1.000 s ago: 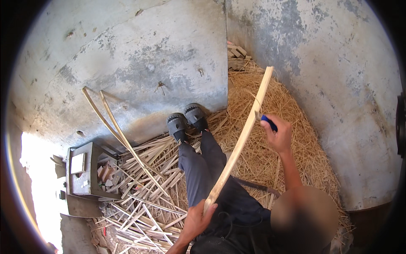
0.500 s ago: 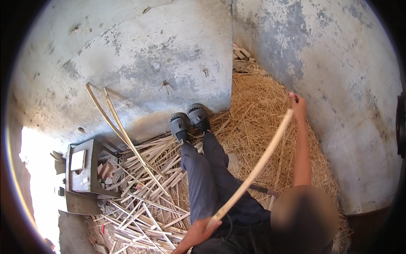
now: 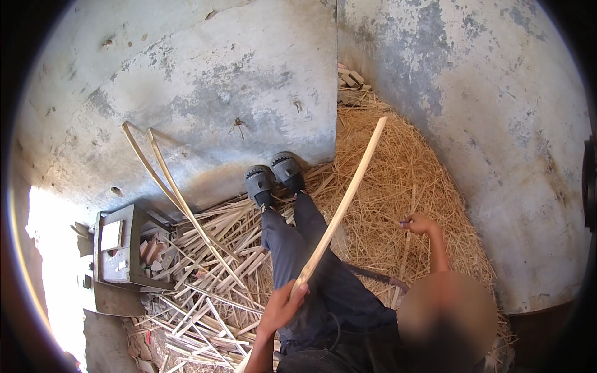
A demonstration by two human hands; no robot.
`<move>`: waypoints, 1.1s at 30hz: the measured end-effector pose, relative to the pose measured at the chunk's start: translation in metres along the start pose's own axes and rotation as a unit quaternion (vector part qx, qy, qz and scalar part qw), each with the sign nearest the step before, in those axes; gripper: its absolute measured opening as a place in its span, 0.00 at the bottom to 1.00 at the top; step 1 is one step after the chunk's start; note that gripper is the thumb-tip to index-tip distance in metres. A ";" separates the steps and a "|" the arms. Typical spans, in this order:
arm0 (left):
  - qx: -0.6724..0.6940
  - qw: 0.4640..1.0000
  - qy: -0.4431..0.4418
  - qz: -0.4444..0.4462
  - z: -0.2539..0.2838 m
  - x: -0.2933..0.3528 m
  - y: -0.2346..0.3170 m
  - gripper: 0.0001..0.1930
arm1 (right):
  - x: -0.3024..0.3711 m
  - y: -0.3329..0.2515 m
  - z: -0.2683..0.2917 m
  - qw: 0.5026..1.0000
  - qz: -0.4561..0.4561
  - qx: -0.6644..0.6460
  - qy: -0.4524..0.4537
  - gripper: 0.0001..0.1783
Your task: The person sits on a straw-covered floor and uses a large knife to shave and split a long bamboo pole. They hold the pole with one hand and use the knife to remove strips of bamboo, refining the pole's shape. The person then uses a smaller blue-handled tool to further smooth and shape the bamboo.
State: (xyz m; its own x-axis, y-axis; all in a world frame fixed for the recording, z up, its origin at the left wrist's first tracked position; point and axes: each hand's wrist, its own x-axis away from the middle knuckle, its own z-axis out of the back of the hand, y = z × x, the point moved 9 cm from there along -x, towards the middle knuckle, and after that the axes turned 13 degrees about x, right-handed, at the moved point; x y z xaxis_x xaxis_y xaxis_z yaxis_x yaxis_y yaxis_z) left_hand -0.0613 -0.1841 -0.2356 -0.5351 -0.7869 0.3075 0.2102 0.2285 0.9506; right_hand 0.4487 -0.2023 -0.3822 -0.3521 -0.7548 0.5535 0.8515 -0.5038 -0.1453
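Observation:
My left hand [image 3: 283, 304] is closed round a long pale strip of split wood or bamboo [image 3: 342, 205], near its lower part. The strip slants up across my legs, its far tip over the straw. More of its pale length shows below the hand at the lower edge. My right hand [image 3: 423, 225] is off the strip, above the straw [image 3: 404, 155] on the right. Its fingers are closed, and a small dark bluish tip sticks out of them; its kind is too small to tell. Beside my thigh lies a dark long tool [image 3: 373, 274] with a brownish end.
Many pale strips [image 3: 211, 317] lie heaped left of my legs. Two long bent strips [image 3: 186, 211] lean against the worn wall [image 3: 217, 81]. A grey box-like cabinet [image 3: 118, 248] stands at the left with rubble in it. My shoes [image 3: 273, 177] rest by the wall.
My right hand has come down and left from near the strip's upper end. My left hand has risen slightly, and the strip now stands steeper, its tip farther up and left.

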 end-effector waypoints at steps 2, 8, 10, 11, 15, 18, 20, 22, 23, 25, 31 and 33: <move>0.045 0.999 -0.027 -0.010 -0.010 -0.009 0.009 0.20 | 0.015 -0.016 -0.012 1.000 0.001 -0.002 -0.025 0.30; 0.125 0.988 -0.089 -0.034 -0.040 -0.028 0.024 0.17 | 0.085 -0.108 0.040 0.884 0.102 -0.386 0.242 0.23; 0.142 0.984 -0.102 -0.039 -0.046 -0.030 0.032 0.16 | 0.118 -0.144 0.060 0.834 0.171 -0.423 0.311 0.20; 0.143 0.983 -0.106 -0.045 -0.048 -0.030 0.038 0.16 | 0.137 -0.158 0.071 0.804 0.204 -0.441 0.343 0.19; 0.199 0.970 -0.135 -0.031 -0.057 -0.031 0.054 0.17 | 0.206 -0.208 0.099 0.812 0.291 -0.318 0.392 0.18; 0.269 0.946 -0.182 0.014 -0.062 -0.027 0.065 0.18 | 0.239 -0.240 0.108 0.788 0.370 -0.258 0.419 0.18; 0.288 0.936 -0.201 0.025 -0.063 -0.024 0.071 0.19 | 0.250 -0.254 0.108 0.783 0.396 -0.219 0.427 0.18; 0.284 0.936 -0.209 0.017 -0.063 -0.023 0.075 0.19 | 0.255 -0.258 0.109 0.785 0.396 -0.202 0.432 0.18; 0.283 0.936 -0.211 0.010 -0.064 -0.022 0.078 0.19 | 0.256 -0.260 0.109 0.785 0.396 -0.193 0.435 0.19; 0.279 0.936 -0.215 -0.005 -0.065 -0.021 0.082 0.19 | 0.257 -0.260 0.111 0.778 0.389 -0.209 0.448 0.19; 0.162 0.972 -0.146 -0.087 -0.062 -0.022 0.081 0.21 | 0.265 -0.264 0.123 0.773 0.374 -0.160 0.487 0.19; 0.129 0.980 -0.124 -0.089 -0.059 -0.019 0.086 0.19 | 0.269 -0.267 0.126 0.768 0.378 -0.135 0.499 0.20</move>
State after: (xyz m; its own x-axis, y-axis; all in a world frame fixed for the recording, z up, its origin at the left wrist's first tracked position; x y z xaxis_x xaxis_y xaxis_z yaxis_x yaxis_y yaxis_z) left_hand 0.0149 -0.1832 -0.1619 -0.7339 -0.6709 0.1063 -0.1011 0.2626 0.9596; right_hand 0.1755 -0.2178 -0.0912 -0.0334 -0.7524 -0.6578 0.8953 0.2700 -0.3543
